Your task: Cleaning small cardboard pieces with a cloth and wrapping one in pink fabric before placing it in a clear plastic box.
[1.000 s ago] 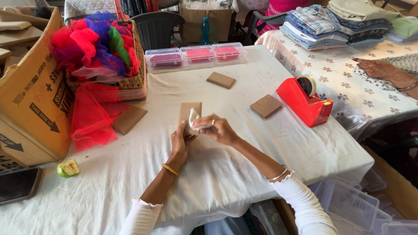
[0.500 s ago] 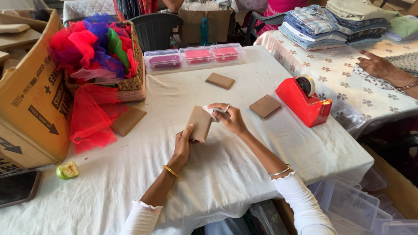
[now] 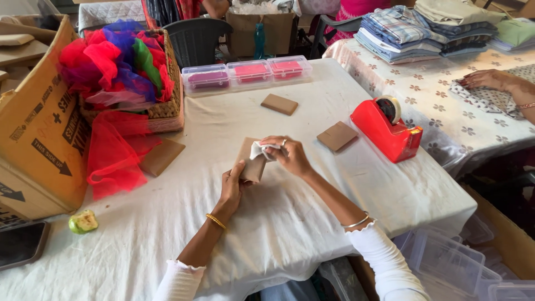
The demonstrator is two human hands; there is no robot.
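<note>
Lowered slightly, both hands (image 3: 262, 167) hold brown packet (image 3: 251, 163).

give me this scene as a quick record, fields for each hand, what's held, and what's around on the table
left hand: grips lower edge of a brown cardboard piece, tilted up off the table
right hand: fingers press a white cloth against the cardboard piece's top
table: white cloth cover
nearby: red tape dispenser; flat brown packets
back edge: three clear boxes with pink contents
left side: basket of coloured netting; cardboard carton; bitten green apple
other person: a hand on the next table
</note>
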